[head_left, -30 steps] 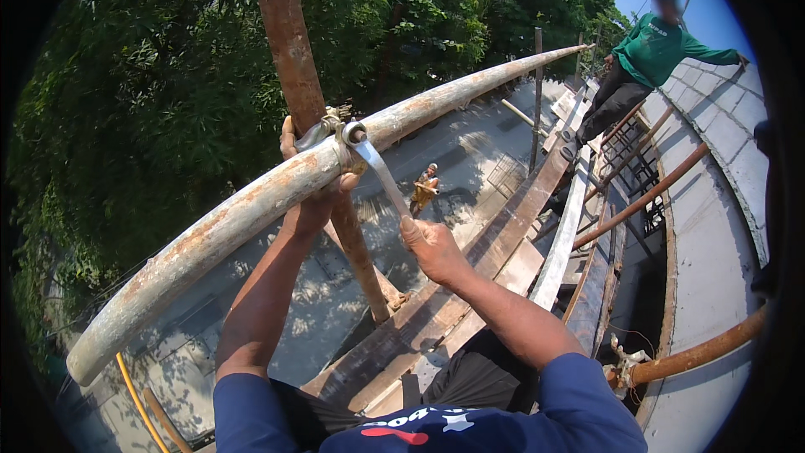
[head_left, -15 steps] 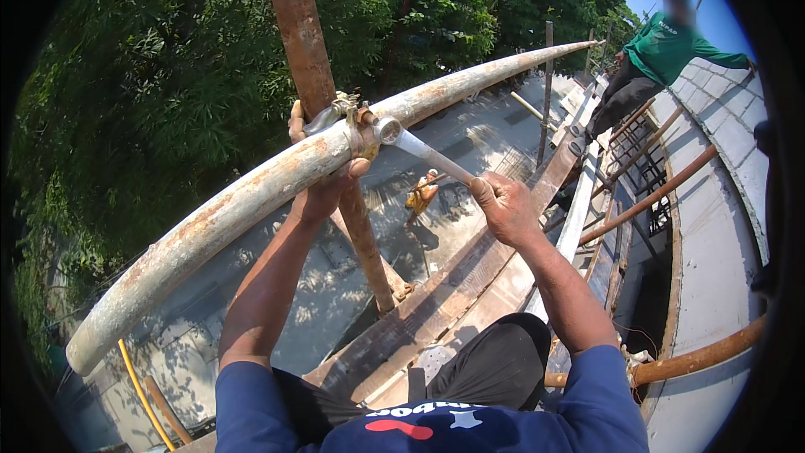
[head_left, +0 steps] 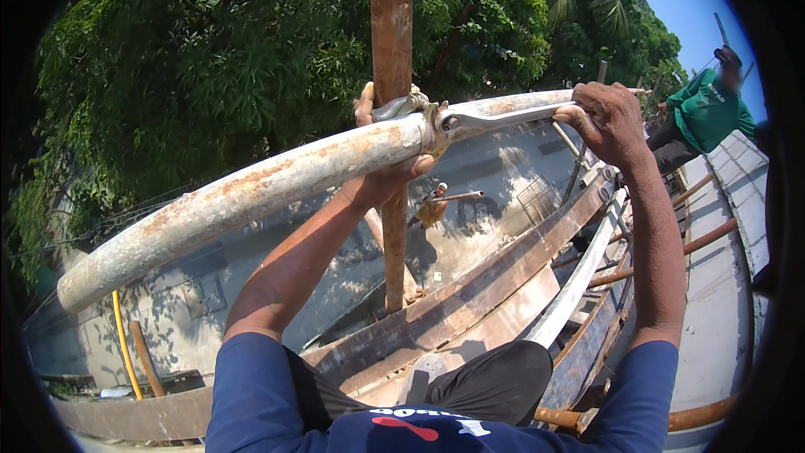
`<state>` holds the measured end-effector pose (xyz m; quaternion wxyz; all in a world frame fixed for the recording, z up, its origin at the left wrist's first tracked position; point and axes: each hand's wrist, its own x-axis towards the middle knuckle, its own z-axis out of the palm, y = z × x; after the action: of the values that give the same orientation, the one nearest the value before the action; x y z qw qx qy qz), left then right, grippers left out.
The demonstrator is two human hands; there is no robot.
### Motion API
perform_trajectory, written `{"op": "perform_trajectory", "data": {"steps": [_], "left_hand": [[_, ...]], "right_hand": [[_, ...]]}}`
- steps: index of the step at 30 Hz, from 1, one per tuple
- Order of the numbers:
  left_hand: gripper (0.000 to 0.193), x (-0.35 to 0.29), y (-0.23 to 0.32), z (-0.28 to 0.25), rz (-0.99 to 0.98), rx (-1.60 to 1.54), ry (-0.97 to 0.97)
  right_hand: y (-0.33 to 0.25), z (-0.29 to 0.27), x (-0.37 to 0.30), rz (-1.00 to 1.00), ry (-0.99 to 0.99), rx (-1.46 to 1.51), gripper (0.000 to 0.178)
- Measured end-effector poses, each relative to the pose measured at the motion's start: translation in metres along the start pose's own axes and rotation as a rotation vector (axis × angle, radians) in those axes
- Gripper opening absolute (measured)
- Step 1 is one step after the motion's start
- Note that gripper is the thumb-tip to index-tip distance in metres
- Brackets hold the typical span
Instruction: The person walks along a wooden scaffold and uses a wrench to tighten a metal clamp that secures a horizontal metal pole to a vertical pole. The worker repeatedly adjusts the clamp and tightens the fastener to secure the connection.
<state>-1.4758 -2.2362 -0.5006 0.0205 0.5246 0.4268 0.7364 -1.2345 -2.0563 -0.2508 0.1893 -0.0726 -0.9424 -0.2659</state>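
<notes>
A long, pale, rust-stained scaffold pipe [head_left: 251,191] crosses in front of an upright brown scaffold pole [head_left: 391,25]. A metal coupler [head_left: 431,131] joins them at the crossing. My left hand [head_left: 384,183] is closed round the pale pipe beside the coupler, fingers behind it and thumb at its near side. The head of a silver wrench [head_left: 511,120] sits on the coupler's bolt. At the far end of its handle, my right hand [head_left: 610,122] is closed in a grip, with that arm raised and nearly straight.
Wooden planks [head_left: 470,294] run below me, high above the paved ground. A co-worker in a green shirt [head_left: 713,109] is at the far right, near a grey concrete slab [head_left: 713,277]. Far below, another person [head_left: 432,210] carries a pole. Trees [head_left: 226,59] stand behind.
My right hand has swung the wrench handle up and away to the right, from slanting down to nearly level. My left hand keeps its hold. The view has shifted.
</notes>
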Motion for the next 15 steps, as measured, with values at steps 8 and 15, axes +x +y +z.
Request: {"op": "perform_trajectory", "data": {"steps": [8, 15], "left_hand": [[0.142, -0.004, -0.001, -0.003, 0.041, 0.166, -0.009], [0.140, -0.001, 0.004, 0.003, 0.035, 0.122, 0.027]], "right_hand": [[0.004, 0.006, 0.031, -0.001, -0.146, 0.001, 0.054], [0.013, 0.040, 0.011, -0.101, 0.112, -0.035, 0.062]]}}
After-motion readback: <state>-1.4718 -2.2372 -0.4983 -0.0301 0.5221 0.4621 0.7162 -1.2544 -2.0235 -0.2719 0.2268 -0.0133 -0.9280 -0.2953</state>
